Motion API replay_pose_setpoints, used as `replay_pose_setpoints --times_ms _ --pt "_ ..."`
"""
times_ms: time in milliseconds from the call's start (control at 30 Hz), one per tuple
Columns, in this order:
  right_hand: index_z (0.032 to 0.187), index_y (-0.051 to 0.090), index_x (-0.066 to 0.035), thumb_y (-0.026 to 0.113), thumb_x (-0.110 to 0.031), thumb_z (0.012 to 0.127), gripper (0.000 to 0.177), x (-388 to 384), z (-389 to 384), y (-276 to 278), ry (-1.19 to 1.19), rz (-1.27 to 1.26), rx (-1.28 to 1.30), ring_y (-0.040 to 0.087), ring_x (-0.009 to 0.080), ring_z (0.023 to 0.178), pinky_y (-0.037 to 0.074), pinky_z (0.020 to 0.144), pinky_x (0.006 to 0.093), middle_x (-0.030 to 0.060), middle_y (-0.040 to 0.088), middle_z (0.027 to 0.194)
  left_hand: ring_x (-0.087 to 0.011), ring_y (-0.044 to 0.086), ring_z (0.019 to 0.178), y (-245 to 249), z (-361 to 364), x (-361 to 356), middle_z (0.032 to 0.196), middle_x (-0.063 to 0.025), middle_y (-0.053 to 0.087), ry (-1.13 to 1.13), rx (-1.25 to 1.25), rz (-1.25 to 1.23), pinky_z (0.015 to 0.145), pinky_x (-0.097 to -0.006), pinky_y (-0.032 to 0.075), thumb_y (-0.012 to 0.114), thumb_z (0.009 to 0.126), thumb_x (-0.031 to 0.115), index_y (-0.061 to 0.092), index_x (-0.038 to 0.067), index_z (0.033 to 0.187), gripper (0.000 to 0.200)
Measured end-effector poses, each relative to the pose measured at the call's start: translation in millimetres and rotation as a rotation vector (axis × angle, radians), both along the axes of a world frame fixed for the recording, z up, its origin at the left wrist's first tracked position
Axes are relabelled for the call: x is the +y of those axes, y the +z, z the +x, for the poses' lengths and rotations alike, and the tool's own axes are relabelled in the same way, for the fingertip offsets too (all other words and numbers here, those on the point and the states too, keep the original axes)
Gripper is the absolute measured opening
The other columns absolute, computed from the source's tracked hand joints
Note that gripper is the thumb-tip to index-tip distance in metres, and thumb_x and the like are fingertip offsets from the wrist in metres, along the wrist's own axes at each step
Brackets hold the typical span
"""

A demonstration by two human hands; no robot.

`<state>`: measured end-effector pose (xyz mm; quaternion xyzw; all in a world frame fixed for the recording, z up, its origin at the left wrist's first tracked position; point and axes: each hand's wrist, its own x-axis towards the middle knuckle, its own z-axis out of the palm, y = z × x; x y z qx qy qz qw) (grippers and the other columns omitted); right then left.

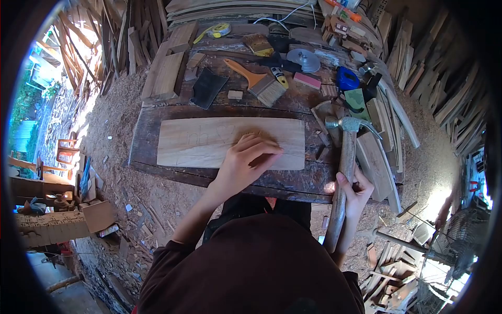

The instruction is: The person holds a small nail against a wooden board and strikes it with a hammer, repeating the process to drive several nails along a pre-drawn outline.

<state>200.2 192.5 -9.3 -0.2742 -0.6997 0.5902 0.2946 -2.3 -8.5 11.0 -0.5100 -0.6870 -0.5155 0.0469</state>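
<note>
A pale wooden board [193,141] lies lengthwise on the dark workbench, with faint letters and a heart-like outline marked on its face. Over its right half is my left hand [243,162], fingers bent and held together; whatever may be between them is hidden. A brownish patch [254,134] shows on the wood just beyond the knuckles. My right hand [358,191] is closed round the handle of a claw hammer [347,157] at the bench's right front. The hammer's head points away from me, its claw to the right.
On the workbench [144,138] lie a wide paintbrush [261,86], a black sheet [209,88], a tape measure [219,30], a grinder disc [304,60], a pink block [307,80] and a blue tool [347,78]. Wood offcuts [374,162] border the right edge. Sawdust covers the ground.
</note>
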Motion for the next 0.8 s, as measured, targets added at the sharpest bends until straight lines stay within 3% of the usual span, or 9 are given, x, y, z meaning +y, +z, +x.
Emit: replay_pose_setpoints --times_ms 167,800 --pt "0.130 0.058 0.007 0.074 0.001 0.082 0.051 -0.7 -0.3 2.3 -0.012 0.012 -0.010 0.054 0.0042 0.072 0.044 0.068 0.0182 0.0016 0.067 0.088 -0.0218 0.070 0.085 0.6 -1.4 -1.5 0.089 -0.0059 0.072 0.001 -0.041 -0.030 0.080 -0.0331 0.053 0.076 0.078 0.000 0.071 0.004 0.090 0.013" --pt "0.129 0.059 0.004 0.076 -0.004 0.082 0.051 0.8 -1.2 -1.3 0.020 0.067 0.012 0.052 0.0028 0.065 0.042 0.059 0.0177 -0.0002 0.066 0.083 -0.0237 0.066 0.081 -0.1 0.5 -1.4 0.085 -0.0089 0.069 -0.003 -0.068 0.002 0.076 -0.0339 0.053 0.074 0.080 0.002 0.071 0.004 0.093 0.013"
